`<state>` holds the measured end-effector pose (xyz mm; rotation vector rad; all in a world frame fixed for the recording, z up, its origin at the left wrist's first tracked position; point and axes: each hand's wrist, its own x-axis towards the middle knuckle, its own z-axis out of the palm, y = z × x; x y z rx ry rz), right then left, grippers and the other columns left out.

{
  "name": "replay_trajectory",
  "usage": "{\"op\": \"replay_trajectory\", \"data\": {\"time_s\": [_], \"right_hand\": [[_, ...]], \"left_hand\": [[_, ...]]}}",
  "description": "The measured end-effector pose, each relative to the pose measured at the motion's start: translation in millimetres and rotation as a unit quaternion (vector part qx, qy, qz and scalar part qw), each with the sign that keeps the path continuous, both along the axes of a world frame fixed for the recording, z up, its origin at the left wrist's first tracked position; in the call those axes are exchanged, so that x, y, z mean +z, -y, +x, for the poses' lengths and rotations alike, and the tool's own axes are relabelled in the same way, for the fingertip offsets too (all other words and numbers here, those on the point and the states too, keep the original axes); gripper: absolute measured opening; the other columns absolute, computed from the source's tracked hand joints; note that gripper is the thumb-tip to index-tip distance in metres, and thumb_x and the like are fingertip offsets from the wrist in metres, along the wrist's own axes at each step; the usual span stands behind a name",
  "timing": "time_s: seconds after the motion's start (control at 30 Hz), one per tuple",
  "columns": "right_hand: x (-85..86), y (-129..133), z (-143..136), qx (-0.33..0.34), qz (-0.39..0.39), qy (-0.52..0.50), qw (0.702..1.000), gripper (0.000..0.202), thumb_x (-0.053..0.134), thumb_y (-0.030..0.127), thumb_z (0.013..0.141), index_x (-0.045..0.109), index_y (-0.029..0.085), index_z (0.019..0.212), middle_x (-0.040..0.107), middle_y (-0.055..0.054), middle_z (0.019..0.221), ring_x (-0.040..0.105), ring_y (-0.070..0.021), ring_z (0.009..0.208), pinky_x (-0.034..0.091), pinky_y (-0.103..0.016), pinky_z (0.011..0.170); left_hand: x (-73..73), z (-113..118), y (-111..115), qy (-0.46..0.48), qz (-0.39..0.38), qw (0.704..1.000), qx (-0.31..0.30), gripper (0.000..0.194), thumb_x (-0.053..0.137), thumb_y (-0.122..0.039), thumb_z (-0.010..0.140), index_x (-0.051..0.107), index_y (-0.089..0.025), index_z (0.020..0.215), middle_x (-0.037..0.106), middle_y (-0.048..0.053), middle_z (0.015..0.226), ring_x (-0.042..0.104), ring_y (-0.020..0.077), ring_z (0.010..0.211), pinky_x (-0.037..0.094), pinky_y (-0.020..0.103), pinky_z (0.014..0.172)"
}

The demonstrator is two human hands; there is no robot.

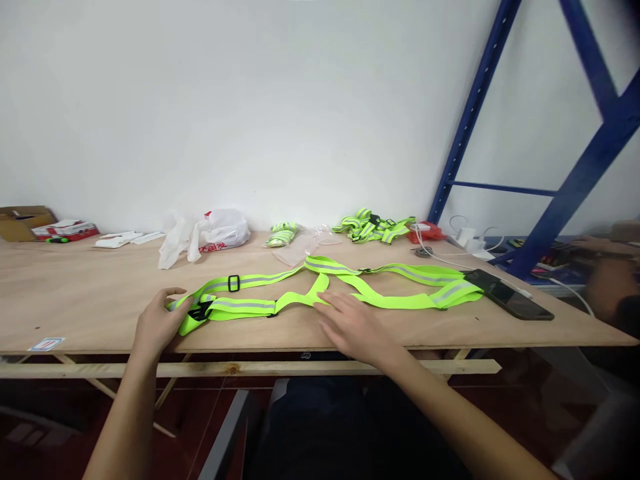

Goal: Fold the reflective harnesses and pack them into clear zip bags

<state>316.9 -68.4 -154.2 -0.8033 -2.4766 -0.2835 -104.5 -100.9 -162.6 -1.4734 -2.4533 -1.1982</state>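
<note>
A neon-yellow reflective vest (400,300) made of elastic straps with grey stripes lies spread across the table, with black buckles along it. At its left end my left hand (159,320) is closed around the bunched strap beside a black buckle; the fingertips are partly hidden by the strap. My right hand (353,325) rests at the middle of the vest, its fingers stretched out over the lower strap. The vest's right end touches a dark smartphone (510,295).
Behind lie a heap of similar vests (373,227), a bagged folded vest (283,235), a white plastic bag (223,228) and a cardboard box (25,223). White cables and a charger (467,239) sit near the blue rack (465,127). Another person's arm (607,280) shows at right.
</note>
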Motion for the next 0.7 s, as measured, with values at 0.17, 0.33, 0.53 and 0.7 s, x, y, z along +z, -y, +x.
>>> {"op": "replay_trajectory", "data": {"time_s": [0.17,0.33,0.53,0.7], "right_hand": [[4.9,5,-84,0.032,-0.096,0.04,0.994,0.042,0.055,0.032,0.097,0.057,0.013,0.135,0.059,-0.017,0.141,0.053,-0.0319,0.133,0.042,-0.05,0.111],[-2.7,2,-93,0.023,-0.181,0.05,0.982,0.042,0.047,0.032,0.102,0.056,0.013,0.138,0.056,-0.017,0.145,0.052,-0.0306,0.134,0.041,-0.049,0.111],[-7.4,5,-80,0.025,-0.215,0.024,0.976,0.047,0.044,0.036,0.102,0.053,0.013,0.143,0.051,-0.016,0.15,0.044,-0.03,0.141,0.034,-0.049,0.117],[-10.3,8,-71,0.023,-0.231,-0.004,0.973,0.048,0.044,0.038,0.102,0.053,0.015,0.143,0.05,-0.014,0.151,0.043,-0.0278,0.143,0.031,-0.048,0.119]], "left_hand": [[1.7,4,2,-0.004,-0.011,1.0,-0.015,0.044,0.053,-0.058,0.079,0.067,-0.023,0.104,0.072,0.011,0.091,0.067,0.0339,0.093,0.05,0.04,0.076],[2.3,4,-1,0.008,-0.034,0.998,-0.055,0.044,0.055,-0.051,0.074,0.068,-0.024,0.107,0.073,0.007,0.096,0.068,0.0305,0.093,0.05,0.036,0.08],[8.2,1,-1,0.104,0.052,0.99,-0.084,0.046,0.06,-0.044,0.067,0.069,-0.022,0.106,0.072,0.004,0.1,0.066,0.0254,0.089,0.052,0.032,0.078],[8.6,-3,-1,0.251,0.161,0.952,-0.074,0.05,0.074,-0.04,0.06,0.066,-0.02,0.105,0.068,0.003,0.09,0.063,0.02,0.074,0.055,0.029,0.065]]}}
